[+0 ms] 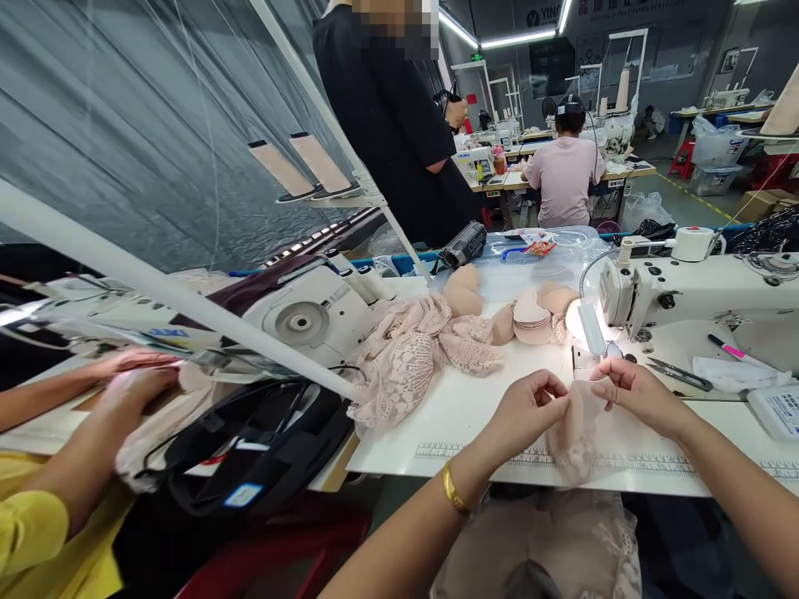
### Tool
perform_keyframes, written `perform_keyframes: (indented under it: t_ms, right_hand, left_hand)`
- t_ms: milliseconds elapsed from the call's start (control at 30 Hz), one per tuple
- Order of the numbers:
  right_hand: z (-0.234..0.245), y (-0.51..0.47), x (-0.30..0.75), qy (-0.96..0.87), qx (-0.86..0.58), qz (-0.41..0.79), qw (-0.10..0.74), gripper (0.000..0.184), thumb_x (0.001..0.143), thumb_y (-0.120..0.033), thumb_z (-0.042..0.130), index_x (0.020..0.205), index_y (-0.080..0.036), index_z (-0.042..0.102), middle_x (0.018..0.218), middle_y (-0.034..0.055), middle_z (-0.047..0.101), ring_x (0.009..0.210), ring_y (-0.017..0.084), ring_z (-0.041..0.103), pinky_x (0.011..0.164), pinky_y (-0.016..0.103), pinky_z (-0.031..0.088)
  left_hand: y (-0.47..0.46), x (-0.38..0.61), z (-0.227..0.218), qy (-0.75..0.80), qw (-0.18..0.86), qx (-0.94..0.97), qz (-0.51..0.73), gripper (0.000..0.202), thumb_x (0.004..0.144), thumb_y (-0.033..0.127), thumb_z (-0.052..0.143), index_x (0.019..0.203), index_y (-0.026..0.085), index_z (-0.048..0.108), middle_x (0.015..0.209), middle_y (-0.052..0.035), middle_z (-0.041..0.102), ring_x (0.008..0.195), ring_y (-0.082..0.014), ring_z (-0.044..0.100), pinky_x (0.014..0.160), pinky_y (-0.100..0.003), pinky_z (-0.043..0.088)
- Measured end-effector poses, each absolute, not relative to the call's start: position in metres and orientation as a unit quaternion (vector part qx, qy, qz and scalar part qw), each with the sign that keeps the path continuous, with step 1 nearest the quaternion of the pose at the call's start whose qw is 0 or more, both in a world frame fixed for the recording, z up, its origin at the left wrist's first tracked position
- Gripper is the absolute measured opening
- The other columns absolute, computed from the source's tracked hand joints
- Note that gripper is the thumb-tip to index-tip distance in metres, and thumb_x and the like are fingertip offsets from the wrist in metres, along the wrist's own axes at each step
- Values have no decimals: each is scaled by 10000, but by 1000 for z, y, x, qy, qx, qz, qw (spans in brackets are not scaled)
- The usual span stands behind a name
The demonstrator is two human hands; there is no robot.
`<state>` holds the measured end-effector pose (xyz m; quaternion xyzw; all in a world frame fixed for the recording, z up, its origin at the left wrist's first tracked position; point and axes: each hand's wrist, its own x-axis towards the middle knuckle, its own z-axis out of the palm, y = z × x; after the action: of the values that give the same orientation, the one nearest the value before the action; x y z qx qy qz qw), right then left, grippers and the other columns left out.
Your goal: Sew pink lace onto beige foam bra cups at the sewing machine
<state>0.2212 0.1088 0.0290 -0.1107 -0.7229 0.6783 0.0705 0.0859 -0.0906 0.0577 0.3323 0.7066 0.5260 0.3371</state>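
Between my two hands, at the front of the white sewing table (399, 453), is a piece of thin beige lace fabric (575, 428). My left hand (528, 412) pinches its left edge between thumb and fingers. Its upper right edge is pinched by my right hand (637, 395), just below the needle area of the sewing machine (680, 287). The fabric hangs down over the ruler strip (462, 451) along the table's front. More beige lace cloth (537, 541) lies below the table edge, near my lap.
Left on the table lie a lace pile (405, 358) and stacked beige cup pads (533, 320). Tweezers (680, 374), a pink marker (727, 348) and a white box (777, 409) are at right. A co-worker's hands (141, 378) work at the left machine. A person in black (393, 125) stands behind.
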Motion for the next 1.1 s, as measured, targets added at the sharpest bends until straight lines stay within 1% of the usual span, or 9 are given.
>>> perform_keyframes:
  t_ms: [167,233,333,500,600,733,833,1000,1100]
  right_hand:
    - [55,98,236,-810,-48,580,72,336,999,-585,645,969,-263,736,894,21,703,780,189,616,711,332,531]
    - [64,95,243,-846,-27,526,86,268,1033,-506,614,986,-278,747,915,27,740,793,196,645,724,333,528]
    - [74,92,252,-887,-24,420,191,232,1055,-431,569,1001,-294,748,920,55,780,801,226,688,726,365,546]
    - [63,87,253,-888,14,277,366,223,1047,-231,556,1104,-324,751,1044,72,829,889,255,756,788,416,580]
    - [40,97,244,-918,42,245,308,306,1049,-187,510,1143,-326,766,1224,64,810,1046,262,753,890,431,582]
    - [8,129,232,-953,32,253,163,338,1042,-240,474,1144,-333,782,1222,33,805,1085,285,736,922,455,583]
    - [-4,151,227,-955,25,281,92,329,1056,-303,476,1192,-338,773,1280,15,783,1120,279,723,975,450,574]
    - [-9,166,229,-957,57,250,133,416,1052,-181,448,1293,-356,739,1388,30,733,1215,266,679,937,418,571]
    - [-9,167,235,-970,63,172,162,477,1034,-91,413,1332,-330,699,1231,67,757,1027,233,686,774,352,532]
  left_hand:
    - [-75,67,85,615,341,533,470,586,779,397,863,1324,291,677,1401,-81,660,1332,-295,607,1062,-400,514]
    - [-69,61,90,569,408,583,412,583,731,358,884,1270,270,677,1259,-67,708,1190,-280,673,925,-349,554]
    - [-68,54,93,604,394,590,364,232,805,370,758,934,216,642,846,2,644,775,-175,624,651,-256,464]
    - [-89,46,94,705,48,625,332,193,898,279,556,720,232,501,658,6,506,635,-163,485,631,-305,379]
    - [-101,50,92,705,-39,671,225,239,1002,234,495,779,241,582,711,-27,566,692,-194,543,706,-345,429]
    - [-98,63,81,650,-9,754,99,150,999,300,679,885,219,623,891,-46,662,816,-219,622,755,-361,458]
    - [-73,67,69,596,-37,800,49,125,1012,146,604,902,201,626,913,-55,681,845,-223,630,749,-367,446]
    - [-21,57,34,605,-82,792,6,194,982,77,526,863,185,636,828,-58,650,718,-194,576,646,-346,387]
    - [-12,51,9,608,-133,780,68,242,991,127,526,766,186,594,738,-42,573,644,-175,494,580,-336,306]
